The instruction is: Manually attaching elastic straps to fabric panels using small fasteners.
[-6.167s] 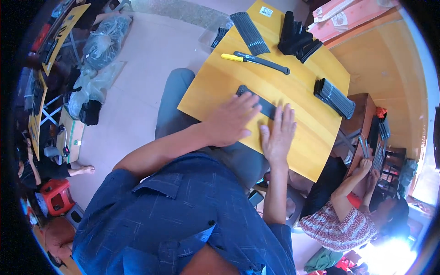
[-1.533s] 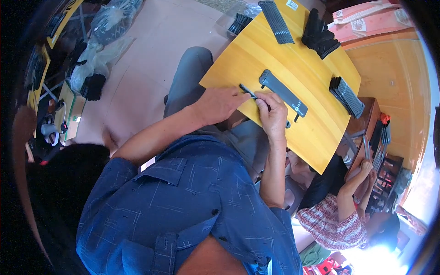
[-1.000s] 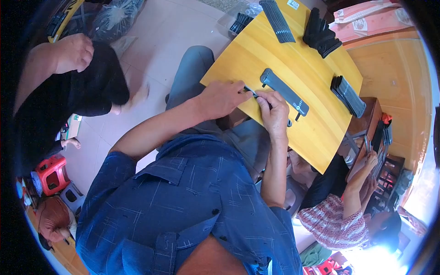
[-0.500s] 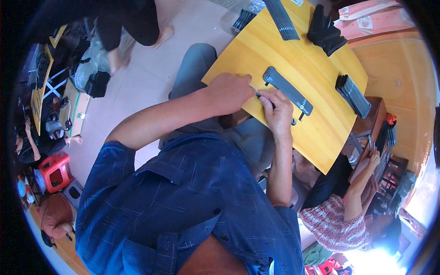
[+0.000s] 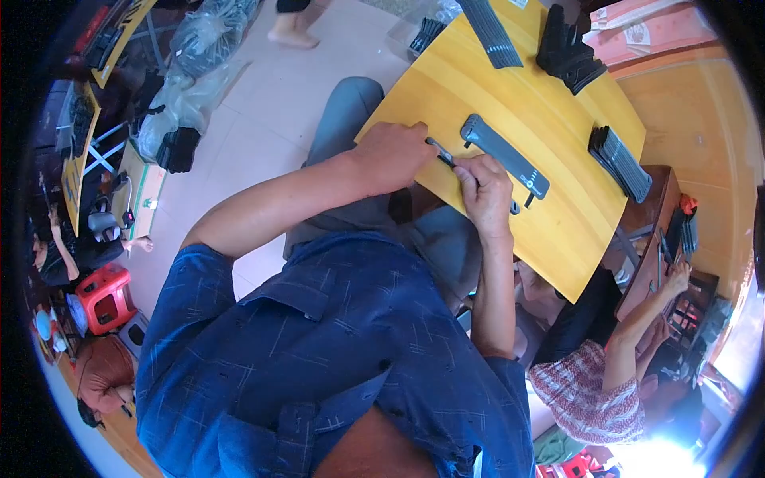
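Observation:
At the near left edge of a yellow wooden table [image 5: 446,103], a short, narrow dark strip [image 5: 441,153] spans the gap between my hands. My left hand [image 5: 392,158] is closed at the strip's left end, its fingertips partly hidden. The right hand [image 5: 488,191] pinches the other end between thumb and fingers. Just beyond lies a long dark grey flat band [image 5: 508,161] with small black tabs at both ends and light printing near one end. A small dark piece [image 5: 514,208] shows beside my right hand.
Dark flat strips [image 5: 490,36] lie at the table's far edge, near a black pile [image 5: 567,52]. A stack of dark bands [image 5: 621,163] sits at the right. A co-worker in a patterned top [image 5: 590,390] works at the right. Plastic bags [image 5: 209,40] and a red stool [image 5: 107,299] are on the left.
My hands have drawn slightly apart, and more of the dark strip shows between them. The person at the upper left has moved up, mostly out of view. The co-worker's hands have shifted right.

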`<act>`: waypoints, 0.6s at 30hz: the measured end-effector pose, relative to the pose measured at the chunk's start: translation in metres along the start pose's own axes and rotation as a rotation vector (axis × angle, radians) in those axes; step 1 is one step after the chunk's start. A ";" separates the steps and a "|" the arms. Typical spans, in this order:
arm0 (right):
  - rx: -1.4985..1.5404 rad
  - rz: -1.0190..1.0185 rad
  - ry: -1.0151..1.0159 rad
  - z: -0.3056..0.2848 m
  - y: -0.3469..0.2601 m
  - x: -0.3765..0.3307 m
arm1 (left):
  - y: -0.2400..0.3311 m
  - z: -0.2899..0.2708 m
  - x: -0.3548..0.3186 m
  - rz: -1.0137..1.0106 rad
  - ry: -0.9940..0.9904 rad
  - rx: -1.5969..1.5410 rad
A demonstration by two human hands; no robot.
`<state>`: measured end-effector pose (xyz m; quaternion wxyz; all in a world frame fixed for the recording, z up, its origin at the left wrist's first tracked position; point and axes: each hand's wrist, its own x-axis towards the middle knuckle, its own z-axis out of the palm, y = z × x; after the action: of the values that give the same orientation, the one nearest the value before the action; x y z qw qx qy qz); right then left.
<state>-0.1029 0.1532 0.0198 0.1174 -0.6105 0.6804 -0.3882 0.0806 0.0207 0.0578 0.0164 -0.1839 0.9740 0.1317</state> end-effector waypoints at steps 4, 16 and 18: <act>-0.013 -0.017 0.013 -0.001 0.002 -0.001 | 0.001 -0.003 0.000 0.003 0.021 -0.002; -0.056 -0.034 -0.020 -0.002 0.002 0.004 | 0.002 -0.002 0.006 -0.120 -0.102 -0.076; -0.055 -0.035 -0.021 -0.003 0.003 0.004 | 0.003 -0.004 0.007 -0.125 -0.135 -0.058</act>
<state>-0.1073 0.1509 0.0211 0.1010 -0.6291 0.6787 -0.3651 0.0731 0.0195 0.0620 0.0846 -0.2356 0.9530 0.1708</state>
